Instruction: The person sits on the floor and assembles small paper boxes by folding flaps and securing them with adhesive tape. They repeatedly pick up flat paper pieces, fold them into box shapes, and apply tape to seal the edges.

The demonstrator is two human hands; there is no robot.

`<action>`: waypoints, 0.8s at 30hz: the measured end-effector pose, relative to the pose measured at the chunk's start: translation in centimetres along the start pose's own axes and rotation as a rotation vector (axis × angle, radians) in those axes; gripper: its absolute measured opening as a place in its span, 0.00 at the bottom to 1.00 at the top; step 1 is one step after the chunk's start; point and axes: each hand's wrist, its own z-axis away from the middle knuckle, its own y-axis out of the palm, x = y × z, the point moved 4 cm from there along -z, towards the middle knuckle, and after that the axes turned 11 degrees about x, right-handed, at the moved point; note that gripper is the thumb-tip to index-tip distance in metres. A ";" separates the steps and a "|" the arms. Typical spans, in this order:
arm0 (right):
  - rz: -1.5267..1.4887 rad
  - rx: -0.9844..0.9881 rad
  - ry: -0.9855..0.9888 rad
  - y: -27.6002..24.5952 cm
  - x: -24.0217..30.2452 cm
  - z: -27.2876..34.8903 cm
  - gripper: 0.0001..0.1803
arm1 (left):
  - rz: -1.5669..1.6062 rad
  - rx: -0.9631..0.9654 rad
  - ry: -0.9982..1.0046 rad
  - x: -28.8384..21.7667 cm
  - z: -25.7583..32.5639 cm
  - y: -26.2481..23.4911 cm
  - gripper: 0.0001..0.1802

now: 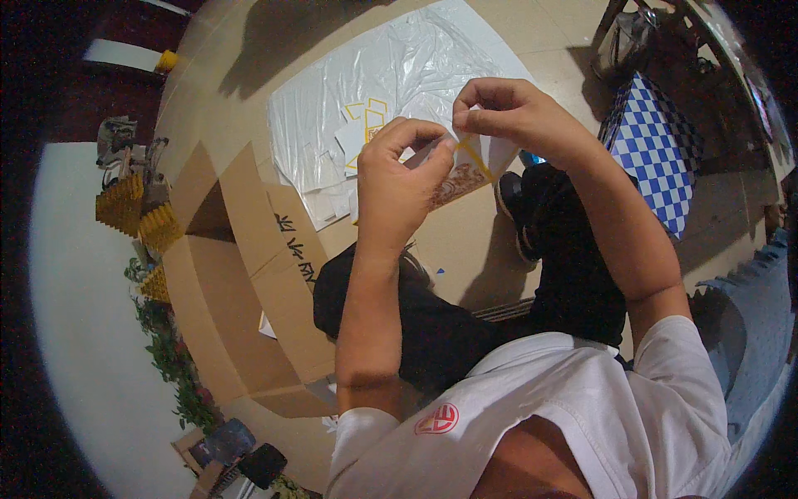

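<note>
A white card piece with yellow edges and a brown printed pattern (462,180) hangs between my two hands, over the near side of a plastic-covered white board. My left hand (401,170) is closed, thumb and forefinger pinched at the card's upper left edge. Just to the right and slightly higher, my right hand (517,115) pinches with thumb and fingertips at the card's top. The fingers hide part of the card. Several loose white cut pieces with yellow outlines (366,125) lie on the board (324,87), left of my hands.
An open cardboard box (224,283) stands at the left, with a small white scrap inside. On the right is a blue and white checkered stack (652,158). My legs in dark trousers (449,324) are close below my hands. Plants (166,341) line the far left wall.
</note>
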 end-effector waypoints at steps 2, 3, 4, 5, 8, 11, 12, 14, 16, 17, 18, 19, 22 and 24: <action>0.076 -0.008 -0.005 0.1 0.2 -0.1 0.10 | -0.009 -0.029 -0.049 0.3 0.0 0.0 0.06; 0.115 -0.012 -0.007 0.2 0.4 -0.2 0.11 | -0.013 -0.045 -0.073 0.5 0.1 0.0 0.06; 0.123 -0.043 0.002 0.2 0.3 -0.2 0.12 | -0.069 -0.043 -0.043 0.4 0.0 0.1 0.06; 0.132 -0.075 0.011 0.2 0.2 -0.2 0.14 | -0.125 -0.040 -0.012 0.2 -0.1 0.1 0.05; 0.100 -0.066 0.010 -0.1 -0.2 -0.4 0.17 | -0.222 -0.043 0.082 -0.2 -0.2 0.4 0.05; 0.002 -0.120 -0.046 0.1 0.2 -0.4 0.18 | -0.230 -0.049 0.123 -0.5 -0.1 0.3 0.04; -0.037 -0.157 -0.074 0.1 0.5 -0.3 0.18 | -0.226 -0.051 0.129 -0.6 -0.2 0.2 0.03; 0.014 -0.225 -0.013 -0.7 0.6 -0.1 0.17 | -0.172 -0.082 0.101 -0.4 -0.2 -0.1 0.05; 0.003 -0.229 -0.009 -1.1 0.5 0.1 0.15 | -0.063 -0.095 0.073 -0.2 -0.2 -0.2 0.07; -0.031 -0.200 -0.036 -1.1 0.4 0.0 0.14 | 0.021 -0.091 0.060 -0.1 -0.2 0.0 0.08; -0.067 -0.171 -0.060 -1.0 0.2 0.0 0.13 | 0.104 -0.087 0.044 0.0 0.0 0.1 0.10; -0.048 -0.126 -0.072 -0.8 0.0 -0.2 0.13 | 0.194 -0.046 0.028 -0.1 0.0 0.3 0.11; -0.005 -0.026 -0.105 0.0 0.0 -0.7 0.12 | 0.421 0.061 -0.020 -0.3 0.2 0.7 0.13; 0.006 -0.005 -0.129 0.2 0.7 -0.4 0.12 | 0.513 0.115 -0.044 0.1 0.1 0.6 0.14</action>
